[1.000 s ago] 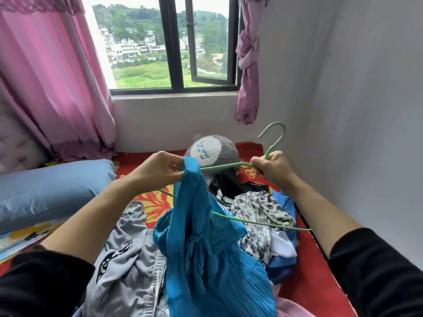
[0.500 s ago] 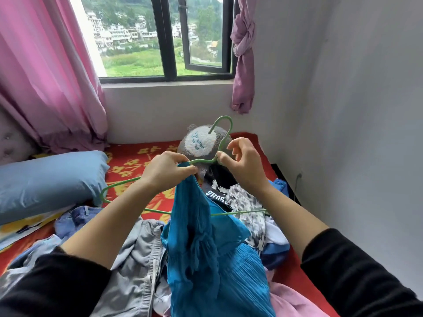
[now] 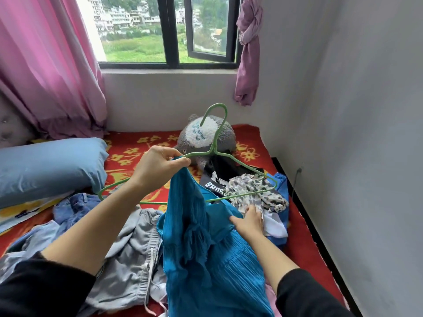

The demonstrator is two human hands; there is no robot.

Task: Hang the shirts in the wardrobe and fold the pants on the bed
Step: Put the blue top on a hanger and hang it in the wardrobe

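A black-framed window (image 3: 169, 30) looks out on green fields and pale buildings; its right pane stands ajar. A pink curtain (image 3: 45, 65) hangs at its left, and a knotted mauve curtain (image 3: 248, 53) at its right. Below the pink curtain lies a blue pillow (image 3: 45, 168), beside a tufted headboard (image 3: 11, 126). A grey plush toy (image 3: 194, 136) sits under the sill. A thin cable (image 3: 296, 179) runs down the white wall (image 3: 343, 133).

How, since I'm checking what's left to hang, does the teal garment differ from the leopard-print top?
The teal garment is plain and crinkled; the leopard-print top is spotted dark on pale. The teal garment is lifted, pinched by the left hand at the green hanger; the leopard-print top lies on the clothes pile. Both are crumpled, unfolded.
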